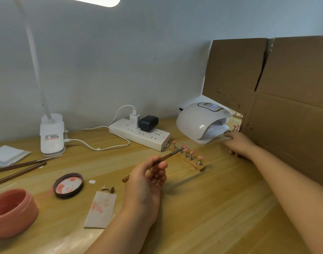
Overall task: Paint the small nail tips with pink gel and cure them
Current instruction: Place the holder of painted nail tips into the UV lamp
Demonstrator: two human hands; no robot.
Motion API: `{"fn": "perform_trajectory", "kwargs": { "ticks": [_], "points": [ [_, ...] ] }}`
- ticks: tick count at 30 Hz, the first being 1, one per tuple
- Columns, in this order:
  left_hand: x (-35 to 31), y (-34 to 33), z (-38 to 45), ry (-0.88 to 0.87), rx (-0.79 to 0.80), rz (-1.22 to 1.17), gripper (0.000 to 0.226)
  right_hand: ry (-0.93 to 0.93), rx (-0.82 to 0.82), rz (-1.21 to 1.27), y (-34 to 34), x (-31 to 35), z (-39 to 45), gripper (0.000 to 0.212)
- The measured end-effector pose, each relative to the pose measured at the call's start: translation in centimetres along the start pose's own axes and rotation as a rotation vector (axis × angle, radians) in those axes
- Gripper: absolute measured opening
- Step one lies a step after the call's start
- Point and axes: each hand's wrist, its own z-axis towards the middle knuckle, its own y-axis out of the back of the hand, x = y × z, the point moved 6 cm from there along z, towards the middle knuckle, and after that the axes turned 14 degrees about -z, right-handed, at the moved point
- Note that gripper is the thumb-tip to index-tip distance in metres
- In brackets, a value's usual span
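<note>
Left grip point(148, 173): we pinch the brush point(164, 158).
Right grip point(237, 143): relaxed by the curing lamp point(202, 121).
Care: we slide the nail tips point(186, 153) in level.

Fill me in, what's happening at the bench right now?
A person is painting nail tips with pink gel. The left hand holds a brush, its tip near the nail tips on the wooden holder strip. The right hand reaches to the mouth of the white curing lamp, whose display is lit. The open gel jar and its lid sit at left.
</note>
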Motion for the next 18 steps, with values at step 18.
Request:
{"fn": "perform_trajectory", "kwargs": {
  "ticks": [18],
  "points": [
    [-0.2, -0.1, -0.1, -0.003, -0.012, -0.034, 0.016, 0.322, -0.173, 0.150, -2.1, 6.7, -11.5, 0.030]
  ]
}}
